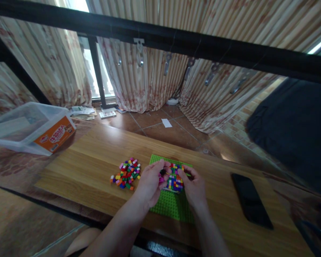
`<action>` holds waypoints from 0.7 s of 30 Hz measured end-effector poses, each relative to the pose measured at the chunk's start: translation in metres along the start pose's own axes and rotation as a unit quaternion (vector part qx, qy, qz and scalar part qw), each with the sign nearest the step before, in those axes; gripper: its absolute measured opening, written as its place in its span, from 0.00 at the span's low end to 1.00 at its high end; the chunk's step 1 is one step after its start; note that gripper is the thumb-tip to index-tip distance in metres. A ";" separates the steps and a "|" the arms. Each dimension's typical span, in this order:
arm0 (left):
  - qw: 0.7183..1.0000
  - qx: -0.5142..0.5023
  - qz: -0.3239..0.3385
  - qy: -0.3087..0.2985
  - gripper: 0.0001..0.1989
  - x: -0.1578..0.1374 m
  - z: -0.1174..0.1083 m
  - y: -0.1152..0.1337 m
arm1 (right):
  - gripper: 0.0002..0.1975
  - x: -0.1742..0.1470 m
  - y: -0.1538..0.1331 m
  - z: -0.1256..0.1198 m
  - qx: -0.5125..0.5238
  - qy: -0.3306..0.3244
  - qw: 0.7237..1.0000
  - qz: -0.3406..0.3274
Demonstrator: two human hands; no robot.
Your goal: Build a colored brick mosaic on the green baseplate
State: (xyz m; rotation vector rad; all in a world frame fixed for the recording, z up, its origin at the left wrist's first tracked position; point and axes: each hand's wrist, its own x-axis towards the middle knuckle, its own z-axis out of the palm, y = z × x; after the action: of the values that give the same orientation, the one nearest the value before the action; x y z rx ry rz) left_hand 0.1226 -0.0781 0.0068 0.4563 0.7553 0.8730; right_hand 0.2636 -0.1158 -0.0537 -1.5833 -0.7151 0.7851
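A green studded baseplate (169,206) lies on the wooden table, below both hands. Over it is a patch of small multicoloured building bricks (176,180), packed side by side. My left hand (151,182) is curled at the patch's left side, with a few pink bricks (161,178) and something small and black showing among its fingers. At the right edge of the patch, the thumb and fingers of my right hand (194,185) are closed around or against the bricks; what lies between the fingertips is too small to tell. A loose pile of coloured bricks (127,174) is left of my left hand.
To the right on the table (96,153) lies a black phone (251,200). A clear plastic box (29,134) with an orange label stands beyond the table's left end. Overhead, a dark metal bar (160,34) with hanging clips crosses the view, before striped curtains (139,82).
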 end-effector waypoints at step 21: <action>0.997 -0.058 -0.016 0.045 0.11 -0.002 0.009 -0.004 | 0.06 -0.051 -0.031 0.006 -0.210 -0.099 0.902 -0.364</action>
State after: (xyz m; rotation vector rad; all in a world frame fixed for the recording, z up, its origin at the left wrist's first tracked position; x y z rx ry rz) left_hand 0.1304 -0.0829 0.0114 0.3037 0.7876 0.9076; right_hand 0.2274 -0.1489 -0.0187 -1.4395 -1.5914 0.2331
